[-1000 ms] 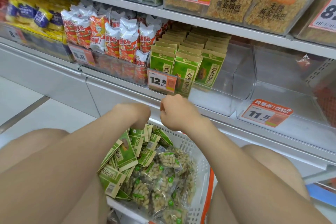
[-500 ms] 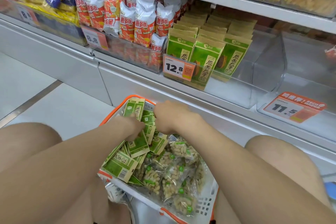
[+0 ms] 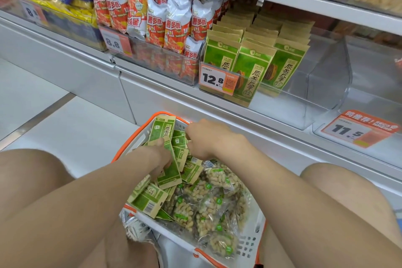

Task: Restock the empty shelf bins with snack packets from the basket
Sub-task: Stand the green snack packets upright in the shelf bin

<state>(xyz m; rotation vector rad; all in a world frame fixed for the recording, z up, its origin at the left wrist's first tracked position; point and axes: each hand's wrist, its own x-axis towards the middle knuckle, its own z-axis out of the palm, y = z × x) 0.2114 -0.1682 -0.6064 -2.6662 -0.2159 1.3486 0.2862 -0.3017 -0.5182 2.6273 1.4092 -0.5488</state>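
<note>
The basket (image 3: 130,141) stands on the floor between the person's knees, near the shelf base. Green packets (image 3: 148,200) are heaped in its left and far part, lying flat at mixed angles, and peanut bags (image 3: 208,202) fill its near right part. The left hand (image 3: 161,156) reaches in from the left and grips a packet (image 3: 170,172), thumb pressed on its face and fingers curled under it. That packet's long axis runs near to far, leaning a little left at the far end. Another, the leaning packet (image 3: 162,129), stands against the far rim, long axis upright, its printed face toward the camera. The right hand (image 3: 208,139) lies just right of it over the far end of the heap. Its fingers are curled downward and their tips are hidden, so I cannot tell whether they hold anything. On the shelf above, the clear bin (image 3: 322,85) has rows of shelf packets (image 3: 250,67) in its left part, all upright and facing out, behind a 12.8 tag (image 3: 217,79). Red bags (image 3: 152,17) stand left of them, and an 11.5 tag (image 3: 356,129) sits far right.
</note>
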